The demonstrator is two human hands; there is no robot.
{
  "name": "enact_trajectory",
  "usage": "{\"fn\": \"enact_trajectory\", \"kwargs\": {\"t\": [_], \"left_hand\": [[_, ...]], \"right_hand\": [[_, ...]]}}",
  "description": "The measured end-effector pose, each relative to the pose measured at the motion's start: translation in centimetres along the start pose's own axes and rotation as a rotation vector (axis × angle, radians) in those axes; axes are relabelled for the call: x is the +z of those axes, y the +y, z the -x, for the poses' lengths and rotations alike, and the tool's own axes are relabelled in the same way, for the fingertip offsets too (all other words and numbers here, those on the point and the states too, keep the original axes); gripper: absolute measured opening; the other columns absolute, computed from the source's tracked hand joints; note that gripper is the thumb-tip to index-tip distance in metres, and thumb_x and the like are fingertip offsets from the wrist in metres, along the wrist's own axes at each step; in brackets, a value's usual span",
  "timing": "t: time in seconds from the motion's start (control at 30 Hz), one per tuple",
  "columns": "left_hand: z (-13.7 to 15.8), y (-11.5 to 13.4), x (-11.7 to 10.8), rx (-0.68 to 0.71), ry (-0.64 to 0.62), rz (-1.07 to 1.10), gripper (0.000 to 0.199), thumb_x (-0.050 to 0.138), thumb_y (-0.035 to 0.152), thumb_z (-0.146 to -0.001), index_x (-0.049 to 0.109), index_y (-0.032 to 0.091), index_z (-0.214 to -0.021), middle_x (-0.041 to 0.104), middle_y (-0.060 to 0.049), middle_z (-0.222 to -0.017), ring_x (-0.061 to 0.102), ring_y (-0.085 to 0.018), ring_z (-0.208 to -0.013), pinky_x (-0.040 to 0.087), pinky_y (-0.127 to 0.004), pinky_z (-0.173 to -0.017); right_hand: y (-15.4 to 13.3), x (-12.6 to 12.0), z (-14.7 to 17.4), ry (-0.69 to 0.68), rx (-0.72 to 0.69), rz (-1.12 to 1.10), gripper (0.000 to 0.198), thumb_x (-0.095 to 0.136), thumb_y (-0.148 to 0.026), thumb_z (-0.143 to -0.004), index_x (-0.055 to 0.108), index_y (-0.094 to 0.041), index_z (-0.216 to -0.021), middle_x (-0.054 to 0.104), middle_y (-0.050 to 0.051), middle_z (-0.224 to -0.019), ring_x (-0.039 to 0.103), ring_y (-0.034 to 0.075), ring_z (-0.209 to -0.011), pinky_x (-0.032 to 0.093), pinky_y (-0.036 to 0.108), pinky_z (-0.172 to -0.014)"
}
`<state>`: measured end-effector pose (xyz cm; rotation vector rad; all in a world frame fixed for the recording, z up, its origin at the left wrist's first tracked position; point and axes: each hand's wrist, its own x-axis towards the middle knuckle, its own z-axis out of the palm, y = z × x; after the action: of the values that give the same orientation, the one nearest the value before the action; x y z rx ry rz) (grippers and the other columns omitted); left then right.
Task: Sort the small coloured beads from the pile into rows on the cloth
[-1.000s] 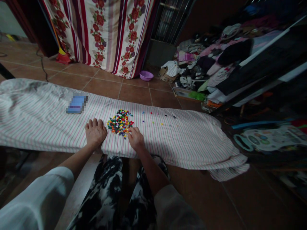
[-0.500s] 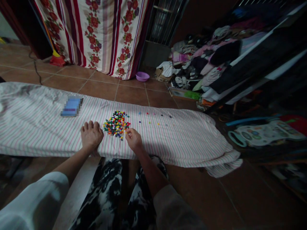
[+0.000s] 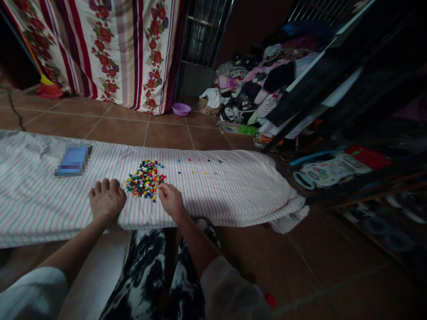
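A heap of small, bead-like pieces (image 3: pixel 143 180) in many colours lies on the striped cloth (image 3: pixel 240 200). At the heap's right edge, my right hand (image 3: pixel 171 200) has thumb and forefinger pinched together; whatever is between the tips is too small to make out. To the left of the heap my left hand (image 3: pixel 107 198) rests palm down on the cloth, fingers pointing forward and slightly apart, holding nothing. Right of the heap, several single pieces lie spaced out in two rows, among them a red one (image 3: pixel 189 159) and a yellow one (image 3: pixel 204 173).
A phone (image 3: pixel 74 161) with a blurred screen lies on the cloth at the left. Beyond are a purple basin (image 3: pixel 181 109), a floral curtain (image 3: pixel 126 53) and a pile of clothes (image 3: pixel 253 84). A toy panel (image 3: pixel 333 171) stands at the right.
The view has turned to the right, so everything sits further left in the picture. My right hand remains pinched at the heap's edge, and my left hand still rests on the cloth.
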<state>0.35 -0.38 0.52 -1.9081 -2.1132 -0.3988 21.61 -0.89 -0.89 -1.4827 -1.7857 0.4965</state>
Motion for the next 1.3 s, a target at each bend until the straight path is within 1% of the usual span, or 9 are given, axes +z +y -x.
{"fn": "enact_trajectory", "kwargs": {"t": [0.27,0.47,0.63,0.83,0.93,1.17,1.3], "left_hand": [[0.0,0.1,-0.2,0.003,0.015,-0.016,0.028,0.036,0.029,-0.090,0.059,0.016,-0.099,0.060,-0.015,-0.104,0.050,-0.032,-0.109,0.036,-0.041,-0.085],[0.0,-0.1,0.2,0.007,0.019,0.026,0.033,0.032,0.030,-0.091,0.060,0.015,-0.100,0.059,-0.017,-0.104,0.049,-0.033,-0.109,0.035,-0.043,-0.085],[0.0,-0.1,0.2,-0.009,0.012,0.076,0.032,0.035,0.028,-0.089,0.061,0.014,-0.101,0.058,-0.019,-0.106,0.047,-0.034,-0.110,0.034,-0.045,-0.086],[-0.1,0.0,0.0,-0.016,-0.041,0.024,0.036,0.030,0.030,-0.091,0.060,0.015,-0.105,0.058,-0.017,-0.109,0.046,-0.031,-0.112,0.033,-0.043,-0.088],[-0.1,0.0,-0.1,-0.032,-0.054,0.012,0.037,0.030,0.031,-0.091,0.060,0.015,-0.106,0.058,-0.016,-0.110,0.045,-0.031,-0.113,0.032,-0.042,-0.089],[0.0,0.2,-0.3,-0.029,-0.052,0.063,0.034,0.033,0.028,-0.090,0.060,0.014,-0.106,0.058,-0.019,-0.110,0.045,-0.033,-0.113,0.033,-0.044,-0.089],[-0.1,0.2,-0.3,-0.026,-0.031,0.044,0.033,0.032,0.028,-0.091,0.059,0.014,-0.102,0.059,-0.018,-0.109,0.046,-0.032,-0.112,0.034,-0.043,-0.088]], "right_hand": [[0.5,-0.2,-0.1,0.062,0.039,-0.053,0.014,0.053,-0.022,-0.087,0.066,-0.025,-0.094,0.067,-0.001,-0.091,0.063,0.014,-0.082,0.049,0.024,-0.078],[1.3,-0.8,0.0,0.073,0.099,-0.113,0.017,0.054,-0.019,-0.083,0.066,-0.024,-0.095,0.067,-0.001,-0.085,0.062,0.013,-0.074,0.050,0.024,-0.073],[1.9,-1.1,0.1,0.052,0.108,-0.154,0.019,0.052,-0.024,-0.084,0.065,-0.024,-0.098,0.067,-0.002,-0.086,0.063,0.013,-0.074,0.051,0.025,-0.072],[2.0,-1.2,0.1,0.067,0.139,-0.148,0.018,0.051,-0.025,-0.083,0.064,-0.023,-0.096,0.068,-0.002,-0.083,0.066,0.014,-0.076,0.052,0.026,-0.074],[1.8,-1.3,0.1,0.076,0.153,-0.134,0.018,0.051,-0.024,-0.084,0.064,-0.024,-0.097,0.069,-0.001,-0.085,0.066,0.014,-0.077,0.053,0.027,-0.075],[1.9,-1.6,0.0,0.103,0.183,-0.124,0.017,0.053,-0.025,-0.085,0.064,-0.022,-0.098,0.070,0.001,-0.086,0.068,0.015,-0.078,0.053,0.027,-0.075],[2.0,-1.7,0.1,0.105,0.195,-0.123,0.016,0.055,-0.024,-0.084,0.064,-0.022,-0.097,0.071,0.001,-0.085,0.068,0.015,-0.079,0.053,0.027,-0.075]]}}
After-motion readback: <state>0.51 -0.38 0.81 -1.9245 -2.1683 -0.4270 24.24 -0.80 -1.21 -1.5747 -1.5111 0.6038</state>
